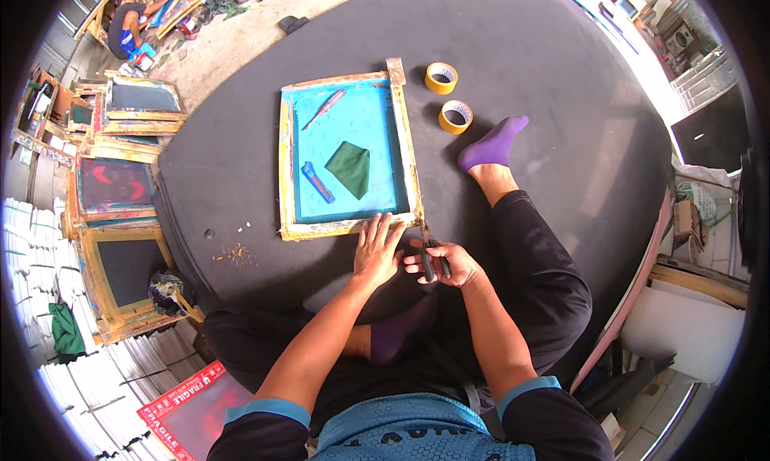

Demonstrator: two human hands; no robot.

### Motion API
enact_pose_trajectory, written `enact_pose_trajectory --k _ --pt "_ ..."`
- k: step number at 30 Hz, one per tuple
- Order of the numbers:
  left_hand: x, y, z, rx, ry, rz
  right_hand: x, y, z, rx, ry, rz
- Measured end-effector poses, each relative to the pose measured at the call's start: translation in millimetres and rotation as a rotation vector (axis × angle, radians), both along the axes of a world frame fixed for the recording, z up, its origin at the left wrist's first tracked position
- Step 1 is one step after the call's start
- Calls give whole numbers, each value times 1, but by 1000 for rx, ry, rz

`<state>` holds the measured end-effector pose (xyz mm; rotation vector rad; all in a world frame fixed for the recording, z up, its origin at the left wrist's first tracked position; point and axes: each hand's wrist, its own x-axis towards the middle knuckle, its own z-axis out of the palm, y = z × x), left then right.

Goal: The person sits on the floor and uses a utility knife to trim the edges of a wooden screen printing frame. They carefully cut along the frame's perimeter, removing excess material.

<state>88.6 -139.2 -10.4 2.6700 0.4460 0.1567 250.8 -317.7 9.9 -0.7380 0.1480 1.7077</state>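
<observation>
1. Head view: I am pressing my left hand [377, 248] flat, fingers spread, on the near rail of the wooden screen frame [347, 152], holding nothing.
2. My right hand [445, 264] is closing around a dark-handled tool [429, 252]; its tip is touching the frame's near right corner.
3. The frame is lying in the middle of the black mat [545, 100], its blue mesh carrying a folded green cloth [350, 168], a blue cutter [317, 181] and a reddish tool [325, 108].
4. Two yellow tape rolls [448, 97] are sitting just beyond my purple-socked foot [492, 144], beside the frame's far right corner.
5. More frames [120, 220] are stacking off the mat's left edge.
</observation>
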Motion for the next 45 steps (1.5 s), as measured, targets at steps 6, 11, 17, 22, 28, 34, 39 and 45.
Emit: enact_pose_trajectory --k 6,11,17,22,28,34,39,45 --pt "-1 1 -2 28 -11 -5 -1 1 -8 -17 46 -6" --pt "0 0 -1 31 -16 -6 2 -1 -8 -23 35 -10" --pt "-1 2 -2 38 -24 -9 4 -1 -6 -19 21 16" --pt "0 1 -1 32 -32 -7 5 1 -7 -1 21 25" --pt "-1 1 -3 30 -43 -4 5 0 -8 -15 38 16" --pt "-1 1 -4 20 -35 -1 7 3 -10 -93 77 19" --pt "-2 3 -3 23 -19 -1 -1 13 4 -311 -124 32" --pt "-1 3 -3 23 -13 -1 -21 27 12 -505 -578 36"
